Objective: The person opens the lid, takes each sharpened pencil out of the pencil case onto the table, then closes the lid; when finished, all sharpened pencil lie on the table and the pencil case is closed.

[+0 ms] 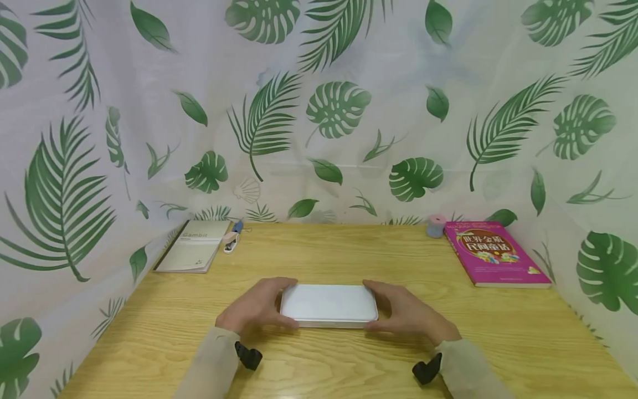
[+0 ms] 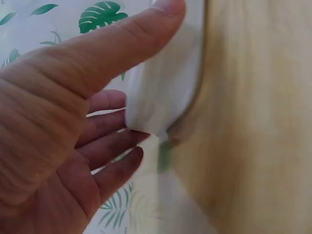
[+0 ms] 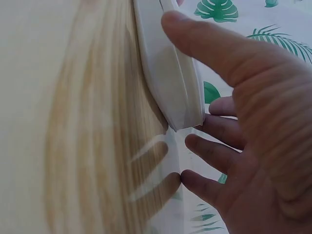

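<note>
While both grips point(image 1: 251, 307) point(image 1: 417, 316) hold white box point(image 1: 329, 302), notebook point(image 1: 191, 256) reads "Gambit".

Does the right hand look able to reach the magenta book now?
Probably yes, after the right hand releases the white box: I see nothing standing between that hand and the magenta book.

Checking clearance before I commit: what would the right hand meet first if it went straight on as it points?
The white box. The right hand holds its right end, so contact is there from the start; how much farther it could slide in is hard to judge.
</note>
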`<state>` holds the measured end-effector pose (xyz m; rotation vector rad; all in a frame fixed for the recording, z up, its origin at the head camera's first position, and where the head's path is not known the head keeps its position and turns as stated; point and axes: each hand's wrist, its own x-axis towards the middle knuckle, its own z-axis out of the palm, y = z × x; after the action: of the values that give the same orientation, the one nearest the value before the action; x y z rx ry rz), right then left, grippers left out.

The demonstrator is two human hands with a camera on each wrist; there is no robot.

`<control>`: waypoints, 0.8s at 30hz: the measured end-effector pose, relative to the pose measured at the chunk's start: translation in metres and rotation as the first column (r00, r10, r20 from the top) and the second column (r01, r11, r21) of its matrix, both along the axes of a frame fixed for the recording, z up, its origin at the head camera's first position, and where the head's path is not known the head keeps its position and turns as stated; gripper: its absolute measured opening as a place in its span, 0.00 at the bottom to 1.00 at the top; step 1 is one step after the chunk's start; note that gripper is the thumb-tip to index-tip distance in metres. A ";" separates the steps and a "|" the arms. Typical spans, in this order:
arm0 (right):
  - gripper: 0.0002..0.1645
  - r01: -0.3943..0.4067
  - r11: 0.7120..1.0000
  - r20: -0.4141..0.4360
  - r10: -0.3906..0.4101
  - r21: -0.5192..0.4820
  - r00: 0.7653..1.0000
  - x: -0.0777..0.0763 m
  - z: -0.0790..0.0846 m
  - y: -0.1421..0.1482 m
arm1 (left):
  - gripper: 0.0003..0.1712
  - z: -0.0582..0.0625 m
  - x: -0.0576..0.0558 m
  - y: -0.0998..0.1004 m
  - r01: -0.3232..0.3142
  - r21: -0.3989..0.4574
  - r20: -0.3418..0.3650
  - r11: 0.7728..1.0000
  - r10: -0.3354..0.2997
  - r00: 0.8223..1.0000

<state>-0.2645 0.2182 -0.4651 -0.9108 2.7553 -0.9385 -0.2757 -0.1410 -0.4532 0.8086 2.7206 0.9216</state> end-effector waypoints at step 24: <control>0.55 0.005 1.000 -0.015 -0.005 0.001 1.000 0.000 -0.001 0.001 | 0.48 -0.011 0.009 -0.006 0.020 -0.015 -0.075 1.000 -0.022 0.997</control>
<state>-0.2645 0.2191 -0.4664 -0.9147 2.7710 -0.9353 -0.2671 -0.1466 -0.4643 0.8850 2.7737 0.8832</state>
